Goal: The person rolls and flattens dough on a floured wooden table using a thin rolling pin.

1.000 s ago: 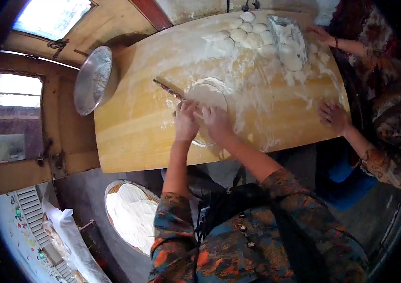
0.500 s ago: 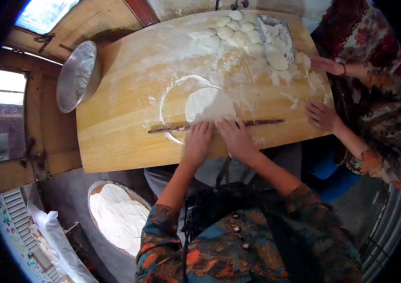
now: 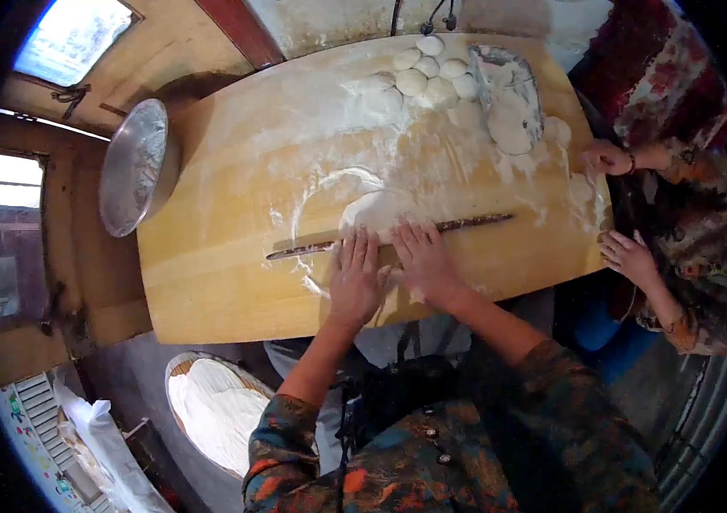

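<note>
Under both hands a thin dark rolling pin [image 3: 302, 250] lies across a round sheet of dough [image 3: 374, 211]. My left hand [image 3: 358, 282] rests flat over the pin, its fingers stretched forward onto the dough. Beside it my right hand [image 3: 424, 265] also lies flat on the pin, fingers extended and slightly spread. Neither hand wraps round the pin, and both hide its middle and the dough's near part. A curved line of flour [image 3: 302, 205] surrounds part of the sheet on the wooden board [image 3: 218, 282].
Several dough balls [image 3: 411, 82] sit at the board's back, next to a floury metal tray [image 3: 513, 103]. A metal bowl [image 3: 134, 168] stands at left. Rolled sheets [image 3: 218, 410] lie on a round tray below. At right are another person's hands [image 3: 629, 256].
My hands and the rolling pin have moved forward over the dough, with my fingers now reaching past the pin. The view has shifted slightly. The other person's near hand has drawn back toward the board's edge.
</note>
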### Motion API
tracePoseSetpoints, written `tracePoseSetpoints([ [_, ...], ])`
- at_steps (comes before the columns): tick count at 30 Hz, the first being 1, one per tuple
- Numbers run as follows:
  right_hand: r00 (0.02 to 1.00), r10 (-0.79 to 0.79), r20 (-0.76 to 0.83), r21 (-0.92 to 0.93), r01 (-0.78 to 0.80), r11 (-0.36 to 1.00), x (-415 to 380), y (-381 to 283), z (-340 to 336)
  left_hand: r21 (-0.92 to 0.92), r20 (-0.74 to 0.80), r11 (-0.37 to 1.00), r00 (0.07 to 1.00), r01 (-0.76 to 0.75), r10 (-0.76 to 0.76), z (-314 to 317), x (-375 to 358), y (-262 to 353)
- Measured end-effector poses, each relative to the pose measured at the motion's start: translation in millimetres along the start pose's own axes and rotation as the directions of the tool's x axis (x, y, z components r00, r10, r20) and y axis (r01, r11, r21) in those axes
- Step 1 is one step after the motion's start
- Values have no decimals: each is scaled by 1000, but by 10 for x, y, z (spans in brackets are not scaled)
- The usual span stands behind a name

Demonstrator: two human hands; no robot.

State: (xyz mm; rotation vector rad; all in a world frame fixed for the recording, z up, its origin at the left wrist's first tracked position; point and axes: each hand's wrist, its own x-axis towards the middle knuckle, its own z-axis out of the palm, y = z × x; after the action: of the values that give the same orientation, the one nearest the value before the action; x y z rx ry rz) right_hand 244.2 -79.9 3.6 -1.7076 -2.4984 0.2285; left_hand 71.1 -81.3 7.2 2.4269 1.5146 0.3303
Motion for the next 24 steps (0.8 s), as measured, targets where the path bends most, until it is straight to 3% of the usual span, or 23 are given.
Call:
tracePoseSetpoints([
  [1,998,14,-53,12,-13,1000,137,57,55,39,27,999,999,33,-34,38,104,-32],
  [2,995,34,-96,29,-31,999,248,105,126,72,-55,995,996,69,-65,122,305,-130],
  [4,997,80,-13,-119,-81,990,807,257,-172,83,-186,987,975,135,-118,82,804,-281],
  [5,992,88,-93,-93,-97,991,1009,363,-120,222,-93,937,962,272,-257,9,1097,-302],
  [7,962,116,-246,-33,-128,991,1271,480,-86,215,-129,952,973,218,-194,6,1275,-354],
  [10,999,-38,-20,-44,37,998,890,446,-25,164,-21,984,997,71,-68,34,914,-325],
  [12,995,-69,-78,269,87,959,316,298,70,69,73,998,997,11,-16,91,318,-197],
  [13,994,-90,-56,193,99,976,269,254,69,60,156,998,987,27,-36,-15,129,-68],
  [15,991,-132,-17,27,133,991,266,215,-3,59,115,997,992,47,-54,-19,404,-166],
  [16,992,-88,-85,-16,87,996,556,276,97,58,89,996,994,61,-66,-15,599,-239],
  [18,976,21,-215,-64,-35,997,1377,506,104,152,-266,988,964,34,8,77,1314,-696],
  [19,952,90,-292,-66,-114,991,1677,602,-44,218,-270,973,963,72,-11,-89,1578,-760],
  [20,969,155,-193,-2,-158,987,1792,644,-347,285,-284,952,958,112,-27,-278,1825,-820],
  [21,975,212,-65,63,-208,976,1804,654,-720,213,-261,970,964,115,-57,-357,1913,-914],
  [23,973,224,56,123,-230,965,1578,697,-854,65,-163,988,978,143,-131,-463,1793,-1019],
  [24,981,194,3,108,-193,975,1479,803,-726,89,-148,988,982,127,-113,-456,1738,-1098],
])
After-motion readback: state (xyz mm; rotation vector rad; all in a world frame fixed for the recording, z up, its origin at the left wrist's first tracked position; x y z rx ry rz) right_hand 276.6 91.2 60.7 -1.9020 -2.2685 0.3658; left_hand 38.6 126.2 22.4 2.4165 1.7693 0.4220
